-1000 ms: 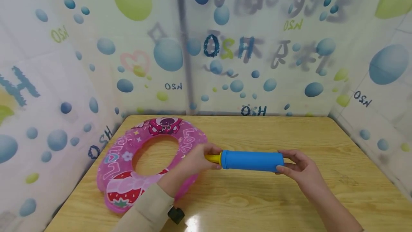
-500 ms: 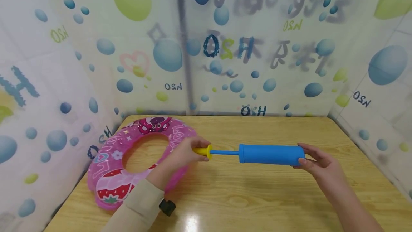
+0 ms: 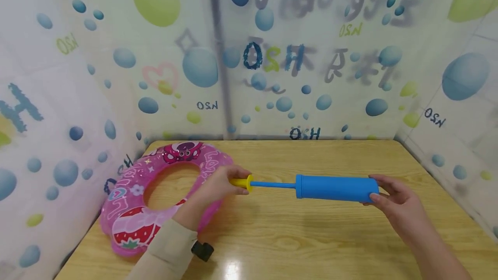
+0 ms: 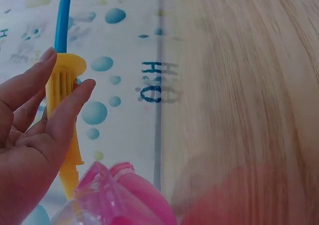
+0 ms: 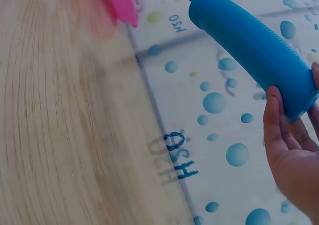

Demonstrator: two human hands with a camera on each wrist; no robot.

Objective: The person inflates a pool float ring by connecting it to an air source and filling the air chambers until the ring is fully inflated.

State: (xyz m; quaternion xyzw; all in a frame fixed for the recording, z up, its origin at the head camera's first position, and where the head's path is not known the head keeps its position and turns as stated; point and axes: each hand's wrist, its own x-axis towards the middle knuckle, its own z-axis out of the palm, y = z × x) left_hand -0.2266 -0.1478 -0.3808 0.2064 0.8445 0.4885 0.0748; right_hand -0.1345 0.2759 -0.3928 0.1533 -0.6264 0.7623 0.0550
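Note:
A blue hand pump (image 3: 337, 188) is held level above the table, its thin blue rod (image 3: 272, 184) drawn out toward the left. My left hand (image 3: 221, 182) pinches the yellow nozzle-shaped end piece (image 4: 64, 100) at the rod's tip between thumb and fingers. At the other end, my right hand (image 3: 400, 200) grips the base of the pump barrel (image 5: 254, 50), thumb on the near side and fingers behind. A pink inflatable swim ring (image 3: 128, 189) with a bear and strawberry print lies on the left, partly hidden under my left forearm.
The wooden table (image 3: 295, 245) ends at the back against a pale curtain (image 3: 327, 20) printed with blue and green bubbles. Similar printed sheets stand along both sides. A small black device (image 3: 202, 250) sits at my left sleeve's cuff.
The rod has come out of the barrel, as my left hand moved left and my right hand moved right with the barrel. The swim ring has shifted slightly left in view.

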